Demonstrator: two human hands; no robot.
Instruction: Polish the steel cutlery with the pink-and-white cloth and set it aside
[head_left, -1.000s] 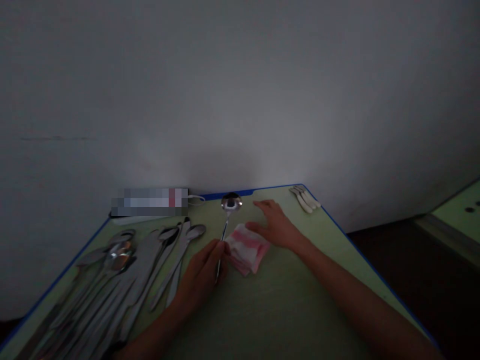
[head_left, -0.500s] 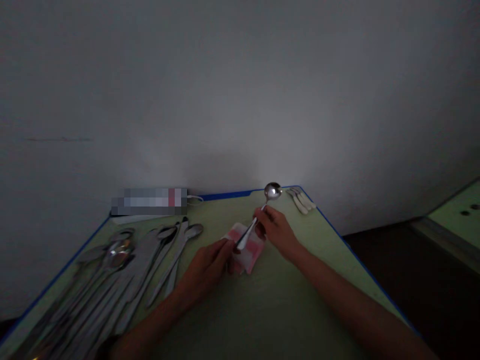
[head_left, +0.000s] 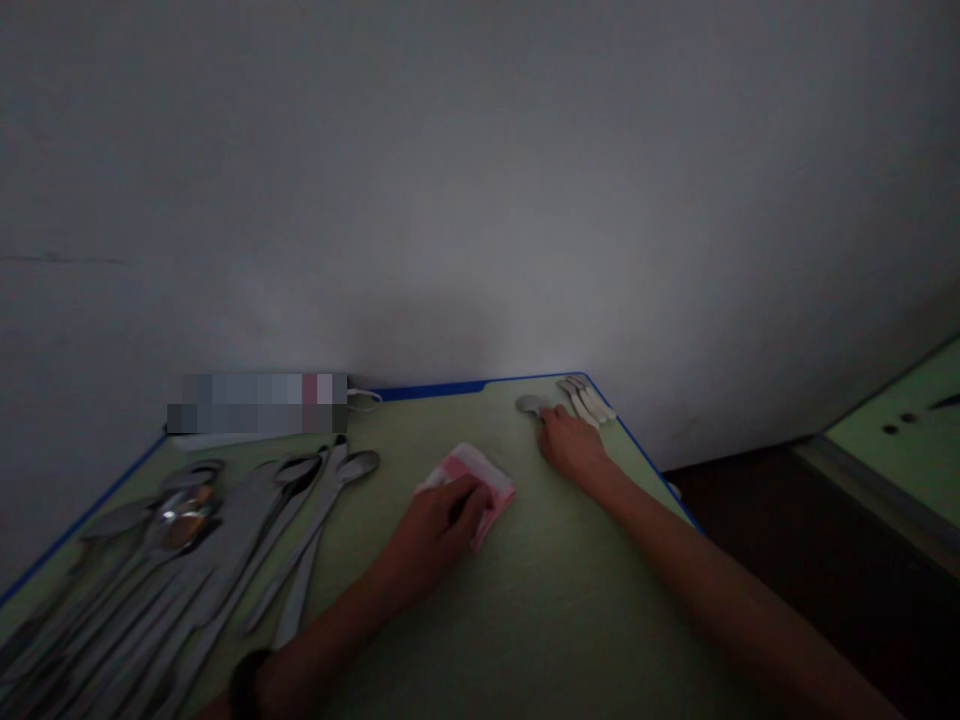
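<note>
A: Here's the right grip [head_left: 574,447], out toward the far right of the table [head_left: 570,620], fingers curled together, pinching a spoon [head_left: 529,404] near its neck, by the look of it!

B: And the bowl pokes out just past the fingertips, to their left. The handle? Hidden under the hand. Held that way, no finger lies on the bowl, perhaps so it stays free of smudges.

A: Just beyond that grip and to its right, the white-handled forks [head_left: 592,402], side by side, heads toward the wall [head_left: 480,180]. Probably lined up so they sit tidily together!

B: Now the left grip [head_left: 442,520], nearer the wearer: down on the pink-and-white cloth [head_left: 465,462], fingers bent, thumb close to them. Pinching or merely resting? I can't tell.

A: The cloth peeks out beyond those knuckles and to their right, likely set centrally so either hand can reach it.

B: And left of that grip, well apart from the forks, a crowded heap of cutlery [head_left: 240,520], handles mostly toward the wearer, presumably for easy grabbing!
</note>
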